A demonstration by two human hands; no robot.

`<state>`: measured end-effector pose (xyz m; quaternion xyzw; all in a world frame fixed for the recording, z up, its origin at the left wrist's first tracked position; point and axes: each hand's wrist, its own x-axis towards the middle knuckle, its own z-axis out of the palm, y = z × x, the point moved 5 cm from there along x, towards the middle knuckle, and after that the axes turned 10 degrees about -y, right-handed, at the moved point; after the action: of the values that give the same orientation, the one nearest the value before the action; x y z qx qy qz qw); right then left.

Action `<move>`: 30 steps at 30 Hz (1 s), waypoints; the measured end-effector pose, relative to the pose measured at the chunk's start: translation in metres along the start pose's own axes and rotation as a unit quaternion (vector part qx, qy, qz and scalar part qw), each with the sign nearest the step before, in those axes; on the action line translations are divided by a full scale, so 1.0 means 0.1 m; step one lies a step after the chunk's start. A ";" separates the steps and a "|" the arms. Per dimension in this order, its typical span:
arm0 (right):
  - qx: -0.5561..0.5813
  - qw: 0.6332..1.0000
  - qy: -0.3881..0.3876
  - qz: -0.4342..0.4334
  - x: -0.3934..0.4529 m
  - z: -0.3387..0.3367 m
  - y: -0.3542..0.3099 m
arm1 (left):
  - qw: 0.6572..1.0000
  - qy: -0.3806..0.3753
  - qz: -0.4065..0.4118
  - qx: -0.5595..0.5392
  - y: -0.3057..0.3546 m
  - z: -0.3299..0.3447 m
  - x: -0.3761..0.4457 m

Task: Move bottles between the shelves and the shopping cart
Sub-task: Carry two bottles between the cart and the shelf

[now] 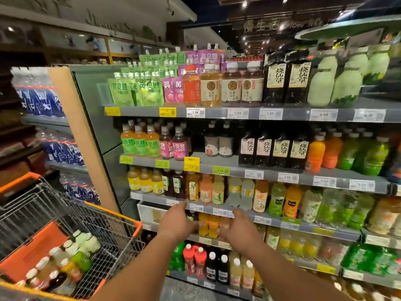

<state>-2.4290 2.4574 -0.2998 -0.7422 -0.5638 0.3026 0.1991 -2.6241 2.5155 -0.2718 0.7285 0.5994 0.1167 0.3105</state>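
Observation:
My left hand (176,222) reaches to the fourth shelf (269,221), thumb up, fingers curled round a dark bottle (191,215) beside the orange juice bottles (209,225). To its right, my right hand (238,230) curls its fingers round the foot of a peach-coloured bottle (224,222) on the same shelf. The backs of both hands face me and hide most of the fingers. The shopping cart (121,237), wire with orange trim, stands at the lower left. Several bottles (71,255) lie in its basket.
Shelves of drinks rise above and below my hands: pouches (138,90) and tea bottles (209,88) on top, red-capped and black bottles (201,263) at the bottom. A tan end panel (82,135) separates these shelves from stacked water packs (41,98) at the left.

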 end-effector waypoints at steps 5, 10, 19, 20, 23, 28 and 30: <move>0.031 0.998 0.004 0.059 0.90 0.11 0.06 | 1.000 -0.020 -0.001 -0.019 -0.11 0.08 1.04; 0.052 0.991 0.032 0.120 1.74 0.19 0.10 | 0.996 -0.067 0.006 -0.056 -0.23 0.20 2.07; 0.109 0.986 0.035 0.123 2.68 0.40 0.03 | 0.994 -0.071 0.002 -0.079 -0.22 0.43 3.16; 0.108 0.985 0.030 0.131 2.79 0.39 0.03 | 0.994 -0.072 -0.004 -0.087 -0.20 0.46 3.24; 0.069 0.983 0.020 0.167 3.01 0.38 0.07 | 0.990 -0.076 -0.025 -0.118 -0.17 0.55 3.40; 0.081 0.979 0.042 0.181 3.27 0.33 0.12 | 0.983 -0.121 -0.054 -0.131 -0.15 0.69 3.62; 0.063 0.978 0.045 0.195 3.34 0.33 0.16 | 0.983 -0.127 -0.047 -0.127 -0.15 0.74 3.67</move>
<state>-2.3796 2.7711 -0.4092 -0.8367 -0.3784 0.3371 0.2078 -2.5025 2.8406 -0.4126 0.6628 0.5689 0.0837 0.4796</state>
